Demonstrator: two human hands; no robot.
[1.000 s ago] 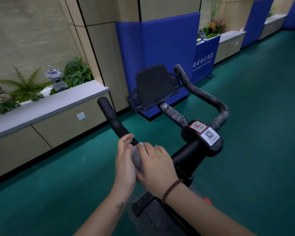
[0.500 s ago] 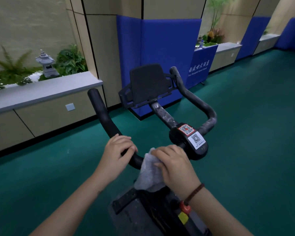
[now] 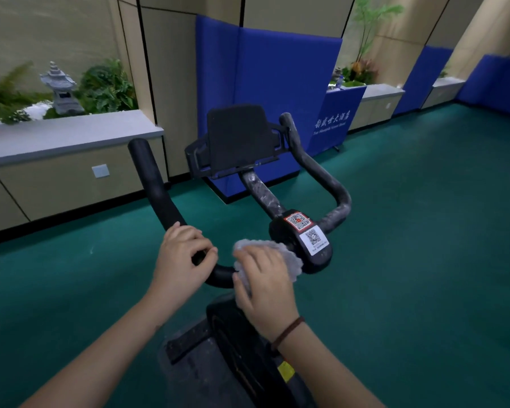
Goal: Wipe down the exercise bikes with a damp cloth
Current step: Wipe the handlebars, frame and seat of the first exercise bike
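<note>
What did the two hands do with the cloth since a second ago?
The hands came apart. The right hand slid the cloth along the handlebar toward the middle hub and now holds it wrapped there. The left hand came off the cloth and grips the handlebar alone. The bike itself stayed put.

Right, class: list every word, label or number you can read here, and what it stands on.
Blue banner: white characters over a smaller line, too blurred to read.
Two stickers on the bike hub: QR codes, small print unreadable.
Yellow sticker on the frame: unreadable.
</note>
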